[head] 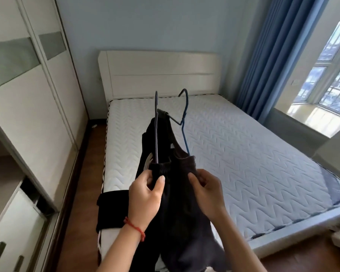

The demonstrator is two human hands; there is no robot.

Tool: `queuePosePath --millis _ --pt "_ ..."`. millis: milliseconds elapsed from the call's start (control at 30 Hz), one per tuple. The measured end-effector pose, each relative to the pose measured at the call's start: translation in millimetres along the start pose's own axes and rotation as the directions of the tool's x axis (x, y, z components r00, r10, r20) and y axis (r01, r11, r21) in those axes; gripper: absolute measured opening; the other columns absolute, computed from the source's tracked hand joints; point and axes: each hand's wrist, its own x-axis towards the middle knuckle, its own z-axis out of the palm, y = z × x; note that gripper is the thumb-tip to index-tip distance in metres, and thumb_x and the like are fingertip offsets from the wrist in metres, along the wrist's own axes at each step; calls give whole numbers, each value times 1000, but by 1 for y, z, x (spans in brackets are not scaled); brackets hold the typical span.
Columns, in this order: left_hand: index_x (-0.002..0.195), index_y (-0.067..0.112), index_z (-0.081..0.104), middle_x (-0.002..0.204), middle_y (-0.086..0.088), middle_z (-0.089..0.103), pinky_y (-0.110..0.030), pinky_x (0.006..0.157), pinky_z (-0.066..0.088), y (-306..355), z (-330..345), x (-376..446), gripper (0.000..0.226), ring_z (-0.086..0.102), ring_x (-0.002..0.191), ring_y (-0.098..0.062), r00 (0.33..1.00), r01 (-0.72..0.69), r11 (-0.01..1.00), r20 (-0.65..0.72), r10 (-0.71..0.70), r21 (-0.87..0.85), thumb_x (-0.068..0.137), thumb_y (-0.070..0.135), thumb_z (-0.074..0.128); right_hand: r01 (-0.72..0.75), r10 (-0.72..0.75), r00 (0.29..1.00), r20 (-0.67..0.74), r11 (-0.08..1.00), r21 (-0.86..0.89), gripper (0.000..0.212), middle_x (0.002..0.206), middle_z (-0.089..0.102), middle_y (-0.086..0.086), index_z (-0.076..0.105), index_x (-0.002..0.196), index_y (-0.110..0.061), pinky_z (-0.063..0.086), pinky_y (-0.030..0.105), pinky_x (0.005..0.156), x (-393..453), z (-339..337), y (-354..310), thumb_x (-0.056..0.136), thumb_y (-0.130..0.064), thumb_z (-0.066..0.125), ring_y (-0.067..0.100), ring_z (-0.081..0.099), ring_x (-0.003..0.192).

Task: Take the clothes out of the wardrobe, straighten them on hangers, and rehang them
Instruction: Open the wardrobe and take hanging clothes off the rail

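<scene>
**Two hands pinching one waistband, hangers pointing away**

Two hands are gripping the dark garment at its elastic waistband, above the near corner of the mattress. The left hand is pinching the waistband's left end between thumb and curled fingers; the right hand is pinching the right end the same way. Neither hand is lying open.

The grey hanger is running straight away from the left hand, its long axis pointing toward the headboard, hook at the far end. The blue hanger is rising from behind the waistband just beyond the right hand, its hook also far from the fingers. A second dark garment is lying on the mattress edge, left of the left wrist.

Judgement: the straightening step is under way. The waistband is spanning crosswise between the hands, while both hangers are lying lengthwise beyond the fingertips, so each hand is nearest its own hanger. Which hanger is carrying this garment cannot be told.
</scene>
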Motion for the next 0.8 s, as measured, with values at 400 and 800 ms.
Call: queuePosePath --millis 400,800 --pt "81 17 62 74 14 65 -1 62 42 -201 154 58 6 62 73 -1 885 461 881 23 -465 104 86 14 60 -314 343 933 107 923 -224 18 61 57 -14 55 73 -26 37 13 52 103 71 193 91 -27 53 -1 54 60" --pt "103 -1 62 106 -18 68 -34 89 47 -321 210 18 29 61 104 -32 474 761 483 137 -870 433 86 22 58 -429 717 597 359 664 -613 21 101 67 8 60 105 -11 35 24 69 95 77 330 90 -24 53 26 60 102"
